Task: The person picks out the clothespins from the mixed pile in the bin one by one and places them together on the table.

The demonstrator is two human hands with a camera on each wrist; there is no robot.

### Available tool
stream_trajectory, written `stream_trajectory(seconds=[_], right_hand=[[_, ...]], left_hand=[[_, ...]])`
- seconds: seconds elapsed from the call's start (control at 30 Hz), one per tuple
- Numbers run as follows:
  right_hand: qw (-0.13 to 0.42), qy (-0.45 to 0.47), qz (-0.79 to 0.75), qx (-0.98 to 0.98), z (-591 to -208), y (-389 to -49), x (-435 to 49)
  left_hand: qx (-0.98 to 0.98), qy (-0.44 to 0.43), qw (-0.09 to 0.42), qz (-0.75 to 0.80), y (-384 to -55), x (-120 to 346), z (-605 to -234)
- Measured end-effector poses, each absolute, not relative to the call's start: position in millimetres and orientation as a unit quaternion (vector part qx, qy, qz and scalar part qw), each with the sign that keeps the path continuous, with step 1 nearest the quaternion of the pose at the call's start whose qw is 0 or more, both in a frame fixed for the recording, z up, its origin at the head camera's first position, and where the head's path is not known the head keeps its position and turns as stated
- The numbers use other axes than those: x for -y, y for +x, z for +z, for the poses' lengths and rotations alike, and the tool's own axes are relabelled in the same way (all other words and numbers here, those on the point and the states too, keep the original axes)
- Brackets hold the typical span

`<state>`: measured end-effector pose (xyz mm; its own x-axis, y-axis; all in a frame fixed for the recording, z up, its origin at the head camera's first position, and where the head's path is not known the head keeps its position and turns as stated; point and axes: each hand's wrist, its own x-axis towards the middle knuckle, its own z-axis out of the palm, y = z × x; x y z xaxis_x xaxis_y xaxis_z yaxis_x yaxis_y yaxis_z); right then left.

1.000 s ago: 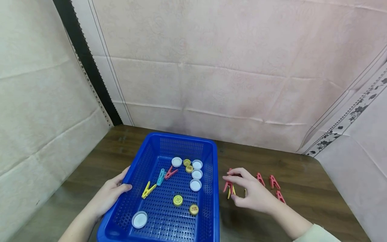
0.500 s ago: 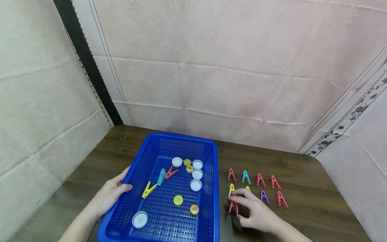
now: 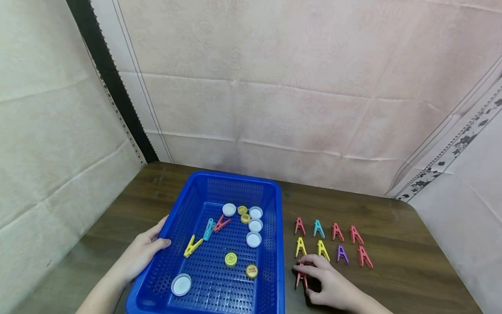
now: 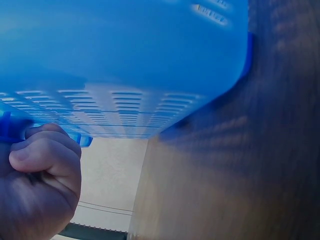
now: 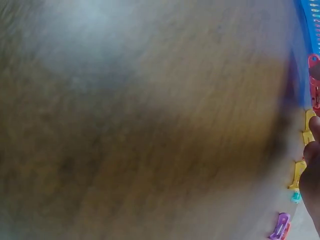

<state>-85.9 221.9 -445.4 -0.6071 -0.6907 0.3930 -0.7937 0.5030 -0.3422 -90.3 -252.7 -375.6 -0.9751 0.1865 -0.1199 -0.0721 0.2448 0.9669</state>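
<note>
My left hand (image 3: 143, 253) grips the left rim of a blue plastic basket (image 3: 279, 244), thumb over the edge; the left wrist view shows its fingers curled at the rim. Right of the basket, my right hand (image 3: 327, 281) holds a red clothespin (image 3: 301, 279) at its top end, low over the table, legs toward me. In the right wrist view this red clothespin (image 5: 314, 82) stands at the image's edge by the fingertips. Just beyond the hand are a yellow clothespin (image 3: 300, 247), another yellow clothespin (image 3: 323, 249), a purple clothespin (image 3: 342, 254) and a red clothespin (image 3: 364, 257) in a row.
A farther row holds a blue clothespin (image 3: 318, 228) among red ones. In the basket lie several white caps (image 3: 253, 239), several yellowish caps (image 3: 230, 260), and a yellow (image 3: 192, 247), a blue and a red clothespin. A cloth-covered wall (image 3: 251, 109) closes off the table's back.
My right hand has moved nearer to me with the red clothespin, from the back row past the yellow one, uncovering the clothespins behind it. My left hand stays on the basket.
</note>
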Motion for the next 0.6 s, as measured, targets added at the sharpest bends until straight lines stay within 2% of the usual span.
stream_trajectory(seconds=[0.33,0.6], right_hand=[[0.069,0.416,0.241,0.874,-448.0,-84.1,-223.8],[0.042,0.375,0.276,0.884,-422.3,-89.3,-222.0]], left_hand=[[-0.782,0.043,0.100,0.614,-89.7,252.1,-375.9],[-0.776,0.041,0.105,0.620,-89.3,251.9,-376.2]])
